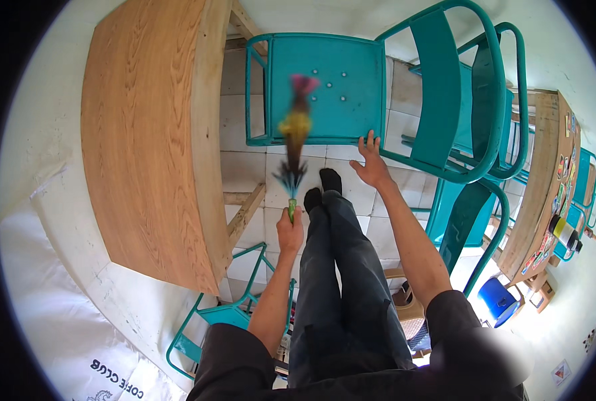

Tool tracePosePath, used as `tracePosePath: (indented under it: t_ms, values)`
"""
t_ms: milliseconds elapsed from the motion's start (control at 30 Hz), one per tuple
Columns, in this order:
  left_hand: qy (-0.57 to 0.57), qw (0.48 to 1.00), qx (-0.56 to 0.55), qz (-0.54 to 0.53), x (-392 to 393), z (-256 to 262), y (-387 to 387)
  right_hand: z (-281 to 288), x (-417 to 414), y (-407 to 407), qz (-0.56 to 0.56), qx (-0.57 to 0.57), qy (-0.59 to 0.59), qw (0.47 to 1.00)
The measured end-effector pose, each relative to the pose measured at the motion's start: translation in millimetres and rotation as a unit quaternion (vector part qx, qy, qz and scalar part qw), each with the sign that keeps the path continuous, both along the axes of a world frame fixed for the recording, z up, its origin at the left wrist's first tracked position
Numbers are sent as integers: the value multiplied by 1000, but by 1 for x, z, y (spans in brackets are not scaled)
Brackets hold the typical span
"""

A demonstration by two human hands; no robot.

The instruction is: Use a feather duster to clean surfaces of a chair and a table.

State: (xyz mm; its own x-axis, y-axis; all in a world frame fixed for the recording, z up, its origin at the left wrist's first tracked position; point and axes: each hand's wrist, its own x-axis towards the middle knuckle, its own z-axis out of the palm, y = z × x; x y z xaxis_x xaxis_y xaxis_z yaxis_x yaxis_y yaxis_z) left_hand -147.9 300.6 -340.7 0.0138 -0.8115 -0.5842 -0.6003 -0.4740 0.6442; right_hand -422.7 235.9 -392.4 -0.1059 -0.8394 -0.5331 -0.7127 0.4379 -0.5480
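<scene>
A feather duster (296, 130) with a green handle and bands of blue, dark, yellow and pink is held in my left hand (290, 230), which is closed round the handle. The duster's head is blurred and reaches over the seat of a teal metal chair (363, 55); whether it touches the seat I cannot tell. My right hand (371, 163), its fingers spread, lies at the near corner of that seat, beside the backrest. Small round holes or studs mark the middle of the seat.
A wood-topped table (147, 140) stands close at the left. More teal chairs (491, 90) crowd the right, and another chair (227, 315) is at lower left. Farther right are a second table (538, 185) with stickers, a bottle (564, 231) and a blue container (498, 302).
</scene>
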Motion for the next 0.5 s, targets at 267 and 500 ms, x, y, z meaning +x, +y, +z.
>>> tracePosePath:
  t_ms: [267,500]
  values:
    - [-21,995,38,-84,25,1,15,5,10,31,-110,-91,-37,989]
    - [-36,983,45,-175,11,6,8,-3,20,109,-179,-87,-20,980]
